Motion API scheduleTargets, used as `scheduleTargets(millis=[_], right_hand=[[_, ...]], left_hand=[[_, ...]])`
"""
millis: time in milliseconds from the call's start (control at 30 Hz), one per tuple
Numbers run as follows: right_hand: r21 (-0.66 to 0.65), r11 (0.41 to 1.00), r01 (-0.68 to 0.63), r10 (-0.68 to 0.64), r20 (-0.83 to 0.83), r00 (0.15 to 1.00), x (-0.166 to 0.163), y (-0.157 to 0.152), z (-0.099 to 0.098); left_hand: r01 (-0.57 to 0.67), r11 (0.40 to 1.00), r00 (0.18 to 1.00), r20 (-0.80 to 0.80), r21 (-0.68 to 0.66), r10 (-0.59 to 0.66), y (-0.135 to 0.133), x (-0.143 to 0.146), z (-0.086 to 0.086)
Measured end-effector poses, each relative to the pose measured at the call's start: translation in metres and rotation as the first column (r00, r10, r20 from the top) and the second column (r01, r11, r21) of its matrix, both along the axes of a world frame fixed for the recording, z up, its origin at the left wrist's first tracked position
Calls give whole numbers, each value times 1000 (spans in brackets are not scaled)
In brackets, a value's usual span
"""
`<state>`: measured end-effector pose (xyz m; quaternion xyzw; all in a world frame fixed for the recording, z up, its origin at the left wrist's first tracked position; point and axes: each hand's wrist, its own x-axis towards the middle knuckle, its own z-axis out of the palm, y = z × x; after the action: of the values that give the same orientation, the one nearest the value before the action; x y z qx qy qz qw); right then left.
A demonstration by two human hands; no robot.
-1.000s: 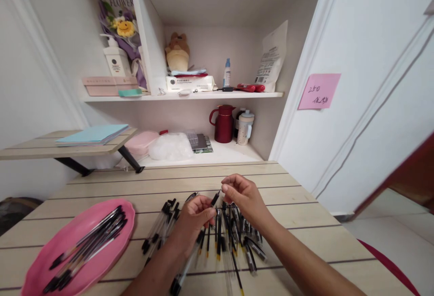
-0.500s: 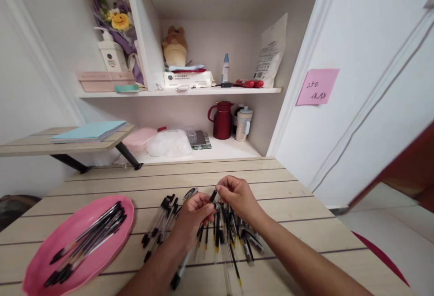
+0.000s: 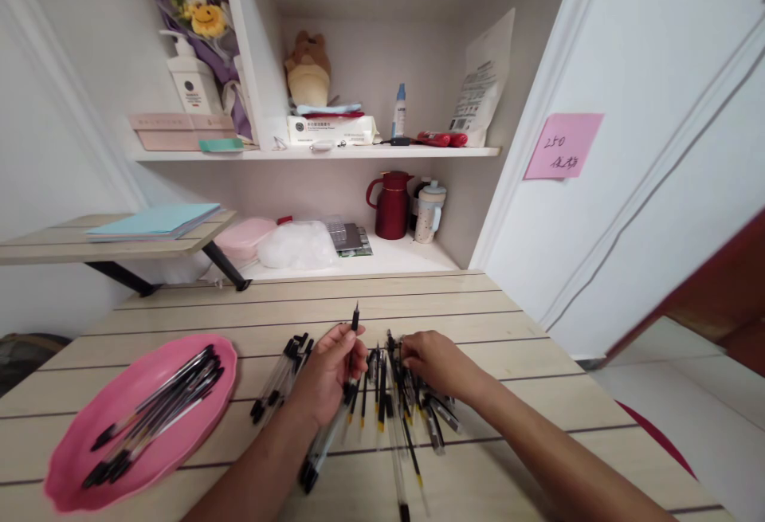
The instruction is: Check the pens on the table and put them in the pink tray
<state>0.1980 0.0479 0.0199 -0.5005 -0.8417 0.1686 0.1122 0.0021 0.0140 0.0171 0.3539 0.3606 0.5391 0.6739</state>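
My left hand (image 3: 335, 366) is closed around a pen (image 3: 355, 320), held upright with its black grip and metal tip showing above the fingers. To the right, my right hand (image 3: 435, 361) reaches down into the loose pen parts, fingers curled together; what they pinch, if anything, is hidden. Below and between the hands lie several black ink refills (image 3: 381, 402) with yellowish ends. Clear pen barrels (image 3: 276, 382) with black ends lie left of my left hand. Black caps with clips (image 3: 435, 430) are heaped under my right forearm.
A pink scalloped tray (image 3: 65, 458) on the left holds several pens (image 3: 170, 410). Behind it, a small raised shelf (image 3: 36, 249) carries blue paper (image 3: 155, 221). At the back of the slatted table stands a cabinet with a red jug (image 3: 392, 207) and a tumbler (image 3: 429, 215).
My hands have moved apart. The left now holds the pen upright with its metal tip bared, while the right has left it and dropped to the parts on the right.
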Motion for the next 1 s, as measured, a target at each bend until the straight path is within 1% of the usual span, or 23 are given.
scheduleTargets(millis=[133,333,467,600,700,900,1000], right_hand=[[60,995,76,-82,106,991,6,8,-7],[99,992,72,-83,119,989,-2,17,-10],[102,988,120,-136,174,975,-10,28,-11],[64,990,122,-133,216,967,-15,39,-14],[63,991,116,-127,225,966,-18,42,-18],[87,988,127,-144,230,963,-23,39,-24],[129,984,123,-150,223,963,-25,33,-25]], left_hand=[[5,1000,997,77,-25,-3,2,-2,-4],[-19,999,987,157,-48,26,3,-4,-3],[-27,998,981,188,-55,37,4,-5,-1],[-32,998,982,185,-47,40,5,-6,-3],[-30,999,983,179,-35,36,6,-6,-7],[10,1000,988,152,1,-10,5,-5,-12],[32,999,992,122,13,-33,4,-3,-13]])
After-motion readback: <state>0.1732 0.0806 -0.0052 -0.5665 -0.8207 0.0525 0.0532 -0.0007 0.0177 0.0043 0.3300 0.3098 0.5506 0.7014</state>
